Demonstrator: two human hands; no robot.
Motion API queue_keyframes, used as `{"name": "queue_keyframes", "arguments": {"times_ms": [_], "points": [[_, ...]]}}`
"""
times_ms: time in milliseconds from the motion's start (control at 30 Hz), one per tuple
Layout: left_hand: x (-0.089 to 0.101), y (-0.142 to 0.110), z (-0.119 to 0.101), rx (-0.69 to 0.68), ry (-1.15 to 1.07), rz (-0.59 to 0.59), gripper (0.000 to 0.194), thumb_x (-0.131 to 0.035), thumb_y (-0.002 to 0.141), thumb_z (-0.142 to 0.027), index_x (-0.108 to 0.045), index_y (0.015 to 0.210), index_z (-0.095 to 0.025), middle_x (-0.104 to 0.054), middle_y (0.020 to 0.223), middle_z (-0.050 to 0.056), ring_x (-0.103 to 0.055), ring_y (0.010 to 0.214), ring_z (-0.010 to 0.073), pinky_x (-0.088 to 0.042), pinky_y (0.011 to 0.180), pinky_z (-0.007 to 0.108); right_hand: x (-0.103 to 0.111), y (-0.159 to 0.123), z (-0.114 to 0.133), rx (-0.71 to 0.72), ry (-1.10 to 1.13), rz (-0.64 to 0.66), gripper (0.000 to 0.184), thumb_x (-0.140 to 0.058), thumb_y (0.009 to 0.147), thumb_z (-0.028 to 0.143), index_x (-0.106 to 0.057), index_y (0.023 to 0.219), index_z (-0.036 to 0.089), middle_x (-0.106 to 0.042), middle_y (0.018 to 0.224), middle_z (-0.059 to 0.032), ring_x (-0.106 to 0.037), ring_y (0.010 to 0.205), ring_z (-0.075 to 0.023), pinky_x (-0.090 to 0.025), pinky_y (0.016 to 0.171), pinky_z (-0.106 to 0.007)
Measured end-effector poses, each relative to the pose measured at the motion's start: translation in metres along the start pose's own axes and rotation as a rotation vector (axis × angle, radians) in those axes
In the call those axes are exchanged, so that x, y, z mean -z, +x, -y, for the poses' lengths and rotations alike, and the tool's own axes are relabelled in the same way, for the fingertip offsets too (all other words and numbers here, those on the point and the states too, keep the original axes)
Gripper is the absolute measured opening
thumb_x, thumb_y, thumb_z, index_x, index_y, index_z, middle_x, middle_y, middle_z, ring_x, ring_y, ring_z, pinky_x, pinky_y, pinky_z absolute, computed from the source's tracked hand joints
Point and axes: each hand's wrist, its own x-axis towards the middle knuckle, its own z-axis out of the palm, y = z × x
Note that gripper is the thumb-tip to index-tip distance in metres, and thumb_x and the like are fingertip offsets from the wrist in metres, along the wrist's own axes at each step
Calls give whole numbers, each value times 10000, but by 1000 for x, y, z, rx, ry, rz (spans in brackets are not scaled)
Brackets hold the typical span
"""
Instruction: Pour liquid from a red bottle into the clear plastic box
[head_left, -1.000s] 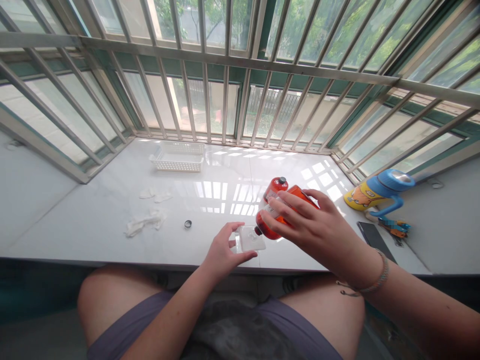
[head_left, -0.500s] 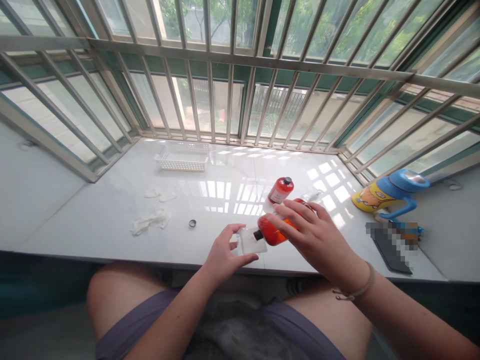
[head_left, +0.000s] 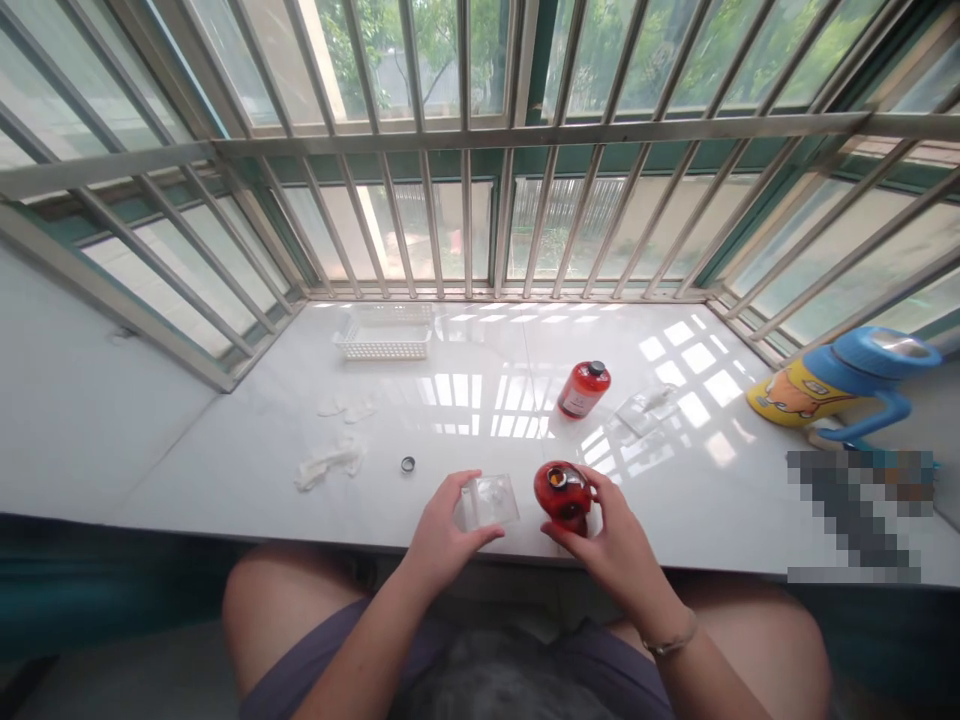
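My left hand (head_left: 441,532) grips a small clear plastic container (head_left: 489,501) at the front edge of the white sill (head_left: 225,470). My right hand (head_left: 611,535) is wrapped round an open orange-red bottle (head_left: 562,490), which stands upright on the sill right of the container, its open mouth facing up. A second orange-red bottle (head_left: 583,389) with a black cap stands farther back. A small dark cap (head_left: 407,464) lies on the sill left of my left hand.
A white slotted basket (head_left: 384,340) sits at the back left. Crumpled white wipes (head_left: 328,463) lie at the left. Clear plastic wrapping (head_left: 646,408) lies right of the capped bottle. A yellow and blue jug (head_left: 840,380) stands at the right, metal bars behind.
My right hand has turned the open bottle from tilted over the clear container to upright and set it down on the sill. The camera view has shifted; my left hand keeps holding the container.
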Motion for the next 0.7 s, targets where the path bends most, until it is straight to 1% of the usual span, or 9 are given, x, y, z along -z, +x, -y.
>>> {"name": "queue_keyframes", "arguments": {"times_ms": [133, 233, 333, 467, 533, 600, 633, 667, 700], "points": [[6, 1, 12, 19, 25, 4, 751, -961, 770, -386, -606, 1421, -269, -646, 1509, 131, -604, 1439, 347, -411, 1278, 540, -18, -5, -13, -259, 146, 95, 728, -897, 820, 483, -553, 1422, 261, -739, 1309, -124, -762, 1130, -336, -635, 985, -505], [11, 3, 15, 55, 58, 9, 756, -951, 777, -403, -589, 1424, -257, -658, 1490, 142, -629, 1408, 353, -440, 1252, 533, -27, -1, -20, -358, 222, 155, 795, -904, 794, 533, -521, 1439, 270, -704, 1385, -132, -727, 1217, -344, -581, 1087, -524], [17, 7, 12, 70, 131, 11, 733, -931, 791, -387, -592, 1428, -258, -659, 1492, 141, -627, 1401, 364, -465, 1222, 546, -32, 5, -22, -351, 260, 186, 805, -885, 816, 533, -489, 1470, 280, -675, 1441, -135, -692, 1285, -353, -547, 1131, -542], [22, 12, 14, 15, 252, 12, 752, -892, 838, -374, -566, 1506, -257, -610, 1574, 147, -558, 1489, 365, -408, 1280, 570, -35, 10, -24, -317, 261, 216, 798, -856, 851, 529, -462, 1504, 291, -661, 1475, -129, -671, 1333, -361, -542, 1143, -553], [25, 11, 20, -52, 326, 5, 841, -917, 819, -411, -535, 1552, -254, -572, 1617, 156, -517, 1529, 375, -385, 1302, 585, -36, 9, -25, -299, 244, 223, 763, -832, 881, 526, -462, 1508, 298, -654, 1482, -125, -668, 1340, -360, -544, 1146, -558], [31, 9, 26, -146, 403, -18, 932, -945, 783, -479, -514, 1577, -248, -549, 1636, 170, -494, 1544, 399, -395, 1296, 603, -36, 4, -27, -264, 211, 213, 754, -815, 906, 520, -450, 1529, 302, -632, 1506, -128, -649, 1367, -363, -533, 1165, -568], [35, 8, 30, -202, 437, -41, 925, -927, 800, -508, -509, 1580, -242, -549, 1632, 176, -495, 1541, 406, -407, 1286, 608, -36, 1, -28, -235, 188, 198, 787, -815, 908, 521, -429, 1558, 302, -606, 1536, -134, -625, 1399, -370, -518, 1185, -579], [42, 7, 32, -255, 470, -79, 856, -875, 856, -520, -512, 1577, -235, -562, 1616, 181, -509, 1527, 402, -425, 1272, 608, -36, -3, -30, -202, 158, 174, 840, -820, 906, 528, -397, 1595, 301, -571, 1574, -142, -592, 1437, -381, -499, 1207, -593], [50, 6, 35, -299, 506, -137, 735, -793, 936, -504, -526, 1561, -226, -588, 1584, 182, -537, 1500, 390, -447, 1253, 603, -35, -7, -32, -163, 122, 141, 898, -826, 902, 538, -359, 1631, 299, -533, 1610, -150, -555, 1473, -393, -478, 1227, -607]]}}
